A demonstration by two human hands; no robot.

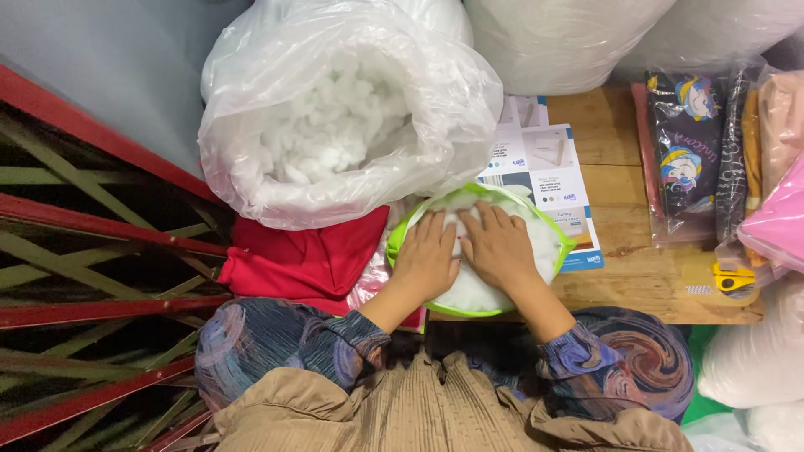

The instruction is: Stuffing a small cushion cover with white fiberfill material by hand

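A round green-rimmed cushion cover lies at the front edge of a wooden table, packed with white fibre stuffing. My left hand and my right hand both press flat on the stuffing, fingers spread, side by side and almost touching. Neither hand grips anything. Just behind and to the left stands a big clear plastic bag, open at the top and full of the same white stuffing.
Red cloth lies left of the cushion. Printed paper sheets lie under and behind it. Packaged printed fabrics and a pink bag sit at the right, with a yellow tape dispenser. Red and green metal framework fills the left.
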